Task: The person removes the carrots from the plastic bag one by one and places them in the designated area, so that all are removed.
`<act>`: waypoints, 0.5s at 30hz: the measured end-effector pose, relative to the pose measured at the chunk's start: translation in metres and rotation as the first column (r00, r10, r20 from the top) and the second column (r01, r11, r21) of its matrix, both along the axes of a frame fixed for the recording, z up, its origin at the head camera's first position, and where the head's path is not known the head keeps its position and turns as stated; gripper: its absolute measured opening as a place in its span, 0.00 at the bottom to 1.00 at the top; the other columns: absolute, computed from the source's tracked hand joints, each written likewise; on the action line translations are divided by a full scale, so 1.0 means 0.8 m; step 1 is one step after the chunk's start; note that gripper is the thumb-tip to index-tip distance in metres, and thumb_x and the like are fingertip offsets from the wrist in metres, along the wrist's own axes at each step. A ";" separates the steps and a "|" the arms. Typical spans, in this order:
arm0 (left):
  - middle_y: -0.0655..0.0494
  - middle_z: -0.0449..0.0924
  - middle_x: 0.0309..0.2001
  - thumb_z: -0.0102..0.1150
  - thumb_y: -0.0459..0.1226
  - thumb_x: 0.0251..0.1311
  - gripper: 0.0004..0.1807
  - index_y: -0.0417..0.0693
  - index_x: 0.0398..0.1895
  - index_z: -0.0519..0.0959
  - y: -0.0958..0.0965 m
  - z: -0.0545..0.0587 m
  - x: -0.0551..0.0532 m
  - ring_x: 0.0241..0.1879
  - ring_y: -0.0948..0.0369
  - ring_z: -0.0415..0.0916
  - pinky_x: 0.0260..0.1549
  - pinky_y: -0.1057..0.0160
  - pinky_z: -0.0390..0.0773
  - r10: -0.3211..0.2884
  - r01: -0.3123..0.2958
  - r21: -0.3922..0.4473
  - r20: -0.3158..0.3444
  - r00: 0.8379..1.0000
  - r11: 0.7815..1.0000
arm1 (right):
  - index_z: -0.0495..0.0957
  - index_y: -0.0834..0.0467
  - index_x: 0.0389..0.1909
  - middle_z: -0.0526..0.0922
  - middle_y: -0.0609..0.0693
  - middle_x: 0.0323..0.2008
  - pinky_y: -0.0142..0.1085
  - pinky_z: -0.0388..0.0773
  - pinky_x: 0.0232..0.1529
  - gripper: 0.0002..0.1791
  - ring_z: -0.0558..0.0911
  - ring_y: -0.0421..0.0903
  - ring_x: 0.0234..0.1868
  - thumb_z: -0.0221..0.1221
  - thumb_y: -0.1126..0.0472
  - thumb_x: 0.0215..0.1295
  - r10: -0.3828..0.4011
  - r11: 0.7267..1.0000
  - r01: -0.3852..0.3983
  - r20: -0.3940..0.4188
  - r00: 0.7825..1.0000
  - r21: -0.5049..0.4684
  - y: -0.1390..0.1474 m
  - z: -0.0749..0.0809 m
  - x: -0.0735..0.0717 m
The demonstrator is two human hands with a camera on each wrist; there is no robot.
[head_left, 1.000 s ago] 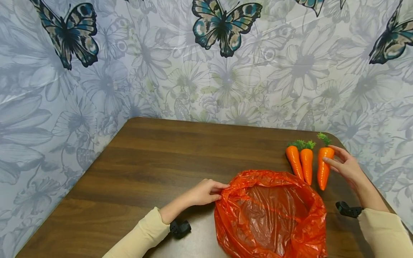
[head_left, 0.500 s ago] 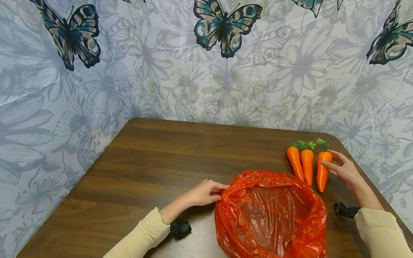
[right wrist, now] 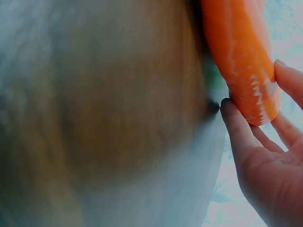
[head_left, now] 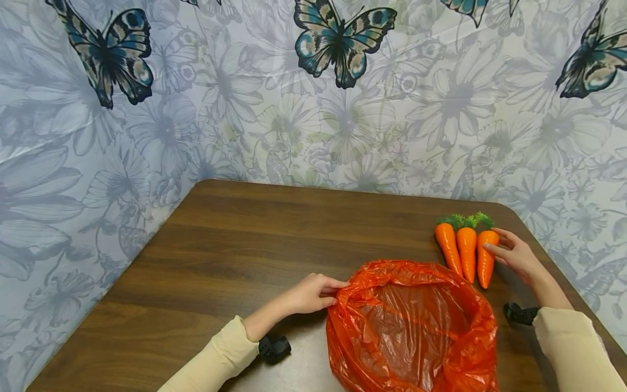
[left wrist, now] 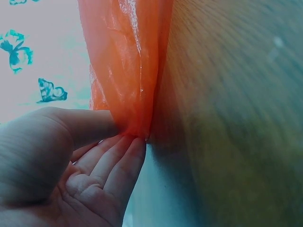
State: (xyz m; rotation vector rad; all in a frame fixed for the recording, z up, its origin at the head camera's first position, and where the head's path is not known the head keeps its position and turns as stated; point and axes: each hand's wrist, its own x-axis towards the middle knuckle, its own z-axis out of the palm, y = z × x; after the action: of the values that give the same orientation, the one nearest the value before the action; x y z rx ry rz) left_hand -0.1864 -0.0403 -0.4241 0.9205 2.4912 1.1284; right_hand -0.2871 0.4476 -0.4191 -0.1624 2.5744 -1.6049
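Note:
An open red plastic bag (head_left: 350, 343) stands at the front of the table, its mouth facing up. On the bag's left rim my left hand (head_left: 313, 294) pinches the film; the left wrist view shows the thumb and fingers of that hand (left wrist: 94, 165) meeting on the red plastic (left wrist: 125, 61). At the back right, three orange carrots with green tops lie side by side: a left carrot (head_left: 448, 247), a middle carrot (head_left: 467, 253) and a right carrot (head_left: 486, 258). My right hand (head_left: 519, 258) holds the right carrot by its thick end, thumb and fingers on its sides.
The brown wooden table (head_left: 245, 234) ends at a wall covering (head_left: 220, 109) with flowers and butterflies. Black wrist cameras show under the left sleeve (head_left: 215, 354) and the right sleeve (head_left: 573, 343). The bag's back rim reaches close to the carrot tips.
My right hand has moved left with the right carrot, bringing it from apart to right beside the middle carrot. The left hand and the bag have stayed put.

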 end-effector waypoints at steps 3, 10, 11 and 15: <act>0.49 0.76 0.53 0.58 0.26 0.59 0.21 0.41 0.57 0.76 0.000 -0.001 0.000 0.52 0.65 0.72 0.47 0.73 0.70 -0.001 0.001 0.000 -0.007 1.000 1.000 | 0.41 0.73 0.68 0.46 0.79 0.61 0.20 0.72 0.36 0.39 0.65 0.19 0.38 0.51 0.58 0.70 -0.003 0.999 0.004 -0.013 1.000 0.032 0.000 0.000 -0.001; 0.49 0.76 0.53 0.58 0.26 0.59 0.21 0.41 0.57 0.76 -0.001 -0.001 0.000 0.51 0.65 0.72 0.46 0.73 0.71 -0.006 0.006 0.005 -0.005 1.000 1.000 | 0.41 0.74 0.68 0.49 0.82 0.61 0.19 0.70 0.33 0.39 0.68 0.57 0.54 0.51 0.55 0.71 0.007 0.984 -0.004 -0.020 1.000 0.178 -0.001 0.003 -0.003; 0.49 0.76 0.53 0.58 0.26 0.59 0.21 0.41 0.57 0.76 -0.001 -0.001 0.000 0.51 0.65 0.72 0.46 0.73 0.71 -0.007 0.007 0.006 -0.004 1.000 1.000 | 0.41 0.74 0.68 0.49 0.82 0.61 0.20 0.69 0.33 0.40 0.64 0.66 0.56 0.50 0.55 0.71 0.013 0.981 -0.010 -0.013 1.000 0.196 -0.001 0.004 -0.004; 0.49 0.76 0.53 0.58 0.26 0.59 0.21 0.41 0.57 0.76 0.000 0.000 0.000 0.51 0.65 0.72 0.45 0.73 0.71 -0.007 0.007 0.010 0.000 1.000 1.000 | 0.40 0.74 0.68 0.48 0.83 0.61 0.27 0.71 0.37 0.41 0.53 0.76 0.60 0.50 0.53 0.71 0.028 0.969 -0.029 0.009 1.000 0.244 -0.004 0.007 -0.005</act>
State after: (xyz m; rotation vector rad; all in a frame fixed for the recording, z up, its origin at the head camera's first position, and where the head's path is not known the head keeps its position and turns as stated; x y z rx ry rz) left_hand -0.1864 -0.0406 -0.4244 0.9306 2.4829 1.1398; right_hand -0.2910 0.4445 -0.4131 -0.1727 2.7229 -1.2620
